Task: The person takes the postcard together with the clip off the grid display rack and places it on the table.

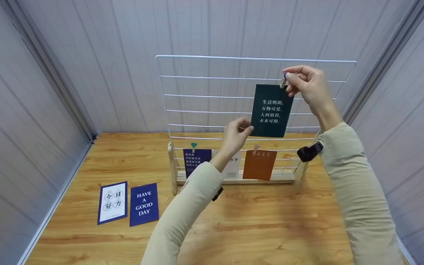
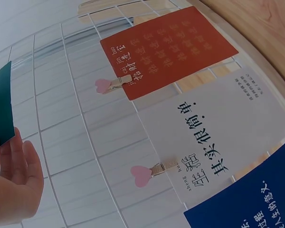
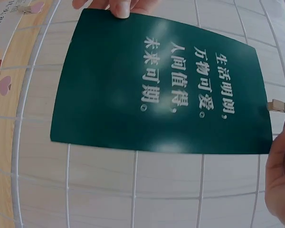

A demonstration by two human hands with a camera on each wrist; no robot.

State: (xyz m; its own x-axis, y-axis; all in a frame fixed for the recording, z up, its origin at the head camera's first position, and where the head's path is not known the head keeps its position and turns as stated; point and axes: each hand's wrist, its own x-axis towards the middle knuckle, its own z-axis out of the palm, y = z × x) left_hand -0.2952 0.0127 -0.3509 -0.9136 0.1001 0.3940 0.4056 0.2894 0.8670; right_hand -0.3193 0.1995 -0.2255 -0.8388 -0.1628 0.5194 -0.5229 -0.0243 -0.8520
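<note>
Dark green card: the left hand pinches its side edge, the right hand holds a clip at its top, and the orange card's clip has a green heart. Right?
Not quite: the orange card has a clip with a pink heart, not green, as the left wrist view shows. What you say of the left hand, right hand and dark green card stands.
</note>
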